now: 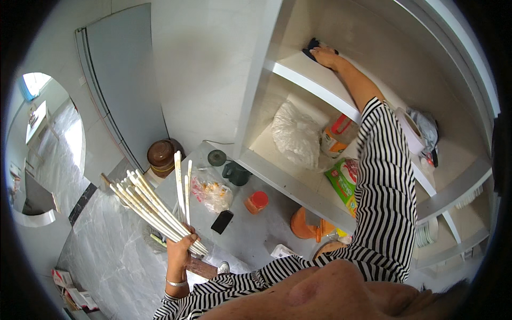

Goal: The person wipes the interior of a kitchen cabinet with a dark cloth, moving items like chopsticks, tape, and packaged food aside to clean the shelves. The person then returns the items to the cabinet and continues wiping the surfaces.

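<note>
A bundle of long whitish sticks is gripped near its lower end by my left hand, which is held out over the floor beside the grey counter. Two or so of the sticks stand apart from the rest, pointing more upright. My right hand reaches far into the upper shelf of a cabinet and presses on a dark cloth at the inner corner. Part of the cloth shows on both sides of the fingers.
The lower compartment holds a clear plastic bag, a red-handled jar and a green packet. On the counter are a red-lidded jar, a dark green mug, a black phone and an orange container. A tape roll lies right.
</note>
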### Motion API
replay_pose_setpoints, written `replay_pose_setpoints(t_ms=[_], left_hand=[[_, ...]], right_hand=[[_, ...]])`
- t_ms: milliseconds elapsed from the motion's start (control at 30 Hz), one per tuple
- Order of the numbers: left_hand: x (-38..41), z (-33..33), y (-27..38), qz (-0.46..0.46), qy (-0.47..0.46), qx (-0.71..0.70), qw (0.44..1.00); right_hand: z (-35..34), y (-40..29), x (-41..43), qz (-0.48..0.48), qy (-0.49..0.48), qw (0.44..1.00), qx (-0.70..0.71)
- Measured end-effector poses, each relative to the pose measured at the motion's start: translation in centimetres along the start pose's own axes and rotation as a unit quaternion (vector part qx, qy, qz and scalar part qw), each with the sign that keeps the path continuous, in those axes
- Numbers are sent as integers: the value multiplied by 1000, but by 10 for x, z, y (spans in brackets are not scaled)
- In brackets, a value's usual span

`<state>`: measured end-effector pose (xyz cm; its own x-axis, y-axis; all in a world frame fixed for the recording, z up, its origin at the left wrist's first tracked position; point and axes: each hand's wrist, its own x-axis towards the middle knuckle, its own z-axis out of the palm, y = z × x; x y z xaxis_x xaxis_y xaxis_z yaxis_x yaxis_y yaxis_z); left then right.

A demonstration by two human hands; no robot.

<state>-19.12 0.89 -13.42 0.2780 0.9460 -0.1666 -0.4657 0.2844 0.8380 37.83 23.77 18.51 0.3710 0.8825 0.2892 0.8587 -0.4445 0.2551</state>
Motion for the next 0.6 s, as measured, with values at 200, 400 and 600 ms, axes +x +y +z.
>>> replay_pose_setpoints(t_ms=[200,400,600], left_hand=[[-8,-28,10,14,37,7,999],[-22,-18,10,26,63,39,997],[-27,15,9,38,22,-3,999]], right_hand=[[-17,-34,-12,-72,-71,992,78],[-49,-87,-86,-192,-26,940,281],[-90,-117,-185,-399,83,864,296]])
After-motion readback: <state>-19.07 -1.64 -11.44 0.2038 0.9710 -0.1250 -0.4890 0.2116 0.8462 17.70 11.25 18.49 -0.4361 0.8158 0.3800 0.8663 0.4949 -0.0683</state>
